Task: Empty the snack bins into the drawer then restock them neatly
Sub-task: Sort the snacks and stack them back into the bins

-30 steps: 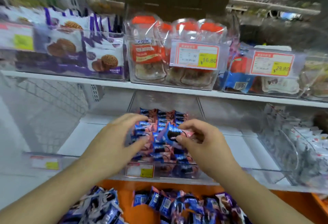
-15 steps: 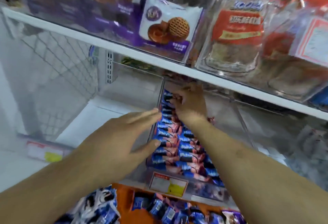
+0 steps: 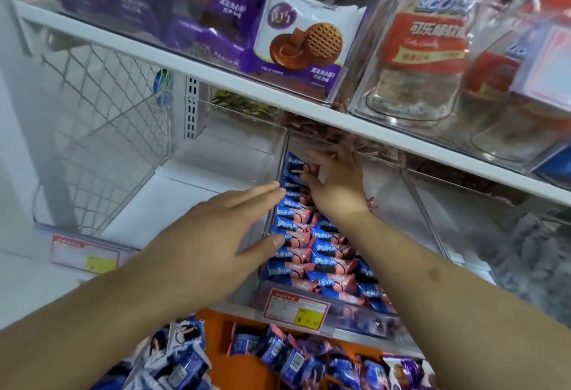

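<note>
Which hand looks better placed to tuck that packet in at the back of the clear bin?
The right hand, probably: it pinches the snack packet deep inside the clear bin. The left hand lies flat against its outer side.

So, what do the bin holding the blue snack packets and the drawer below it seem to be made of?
The bin looks like clear, glossy hard plastic: the shelf shows through its walls, and the edges catch light. The drawer shows a smooth, matte orange surface, probably plastic or painted metal; I cannot tell which.

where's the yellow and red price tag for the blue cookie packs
On the front of the clear bin holding the blue packs, the price tag sits low centre, above the orange drawer.
</note>
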A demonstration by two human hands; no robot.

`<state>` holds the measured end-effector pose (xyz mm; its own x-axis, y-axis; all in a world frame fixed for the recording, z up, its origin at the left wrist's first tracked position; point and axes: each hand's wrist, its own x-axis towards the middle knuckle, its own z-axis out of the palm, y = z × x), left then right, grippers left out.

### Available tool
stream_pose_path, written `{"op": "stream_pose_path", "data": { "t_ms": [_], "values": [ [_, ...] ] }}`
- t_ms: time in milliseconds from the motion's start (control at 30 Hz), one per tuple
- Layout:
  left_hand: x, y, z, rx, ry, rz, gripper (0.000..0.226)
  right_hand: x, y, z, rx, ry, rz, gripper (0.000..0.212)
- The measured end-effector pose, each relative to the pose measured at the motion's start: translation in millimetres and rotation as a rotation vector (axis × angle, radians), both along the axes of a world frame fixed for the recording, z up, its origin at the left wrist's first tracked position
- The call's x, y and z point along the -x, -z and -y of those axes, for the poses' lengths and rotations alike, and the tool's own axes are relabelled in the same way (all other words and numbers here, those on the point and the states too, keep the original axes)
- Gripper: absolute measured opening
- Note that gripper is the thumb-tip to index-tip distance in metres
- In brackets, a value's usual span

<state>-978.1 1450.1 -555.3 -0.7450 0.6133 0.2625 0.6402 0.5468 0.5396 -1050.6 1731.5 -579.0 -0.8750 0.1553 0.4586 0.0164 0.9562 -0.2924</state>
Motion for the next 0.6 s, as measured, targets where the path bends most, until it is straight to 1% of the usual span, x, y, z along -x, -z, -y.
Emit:
{"op": "stream_pose_path", "data": {
  "t_ms": [67,167,233,267,333,433,467,533,600],
  "values": [
    [-4,-5,0,0.002,-0.001,0.008,0.069,-14,-3,-1,-0.011,-0.019,-0.011,0.044],
    [-13,-11,-2,-0.015,-0.005,-0.010,0.068,-46,-13,6,-0.002,-0.070,-0.098,0.041],
    [-24,-22,-3,-0.049,0.007,-0.042,0.064,-76,-24,13,0.034,-0.092,-0.069,0.041],
    [-31,-29,-3,-0.078,0.023,-0.037,0.058,-95,-30,18,0.076,-0.106,-0.040,0.043],
    [-48,-42,-5,-0.121,0.070,0.020,0.044,-139,-39,28,0.179,-0.140,-0.003,0.045],
    [-77,-54,-12,-0.141,0.172,0.167,0.044,-210,-45,40,0.288,-0.235,0.020,0.043],
    [-87,-53,-16,-0.126,0.213,0.216,0.042,-231,-42,42,0.316,-0.272,0.044,0.041],
    [-104,-46,-27,-0.031,0.273,0.282,0.030,-270,-27,36,0.334,-0.313,0.136,0.038],
    [-117,-20,-40,0.092,0.299,0.304,0.022,-300,3,17,0.287,-0.284,0.303,0.039]
  ]
}}
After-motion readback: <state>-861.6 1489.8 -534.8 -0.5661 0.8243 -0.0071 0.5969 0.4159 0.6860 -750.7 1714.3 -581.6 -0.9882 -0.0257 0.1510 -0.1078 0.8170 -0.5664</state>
